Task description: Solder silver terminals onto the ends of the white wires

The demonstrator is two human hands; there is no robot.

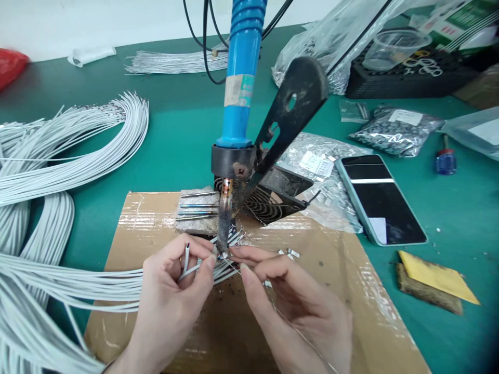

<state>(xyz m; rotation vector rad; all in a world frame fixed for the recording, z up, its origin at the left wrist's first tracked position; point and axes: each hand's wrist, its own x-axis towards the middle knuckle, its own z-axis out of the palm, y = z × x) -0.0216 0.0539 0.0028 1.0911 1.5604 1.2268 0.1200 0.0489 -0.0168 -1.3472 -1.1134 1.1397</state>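
A blue-handled soldering iron (238, 78) hangs tip-down in a black stand arm (290, 109), its dark tip between my two hands. My left hand (175, 291) is closed on a white cable (186, 255), with fingertips just left of the tip. My right hand (296, 306) pinches a thin solder wire (288, 323) whose end reaches the tip. A tiny white connector (224, 255) sits right at the tip, partly hidden by fingers. More white cables (105, 283) run behind my left hand to the left.
Beneath lies a cardboard sheet (374, 322) with small white connectors (293, 253). A grey block (197, 224) holding metal rods and a black fan (268, 197) stand behind. Cable bundles (128, 135) fill the left; a phone (384, 200), yellow sponge (436, 275) and bagged parts (397, 130) lie right.
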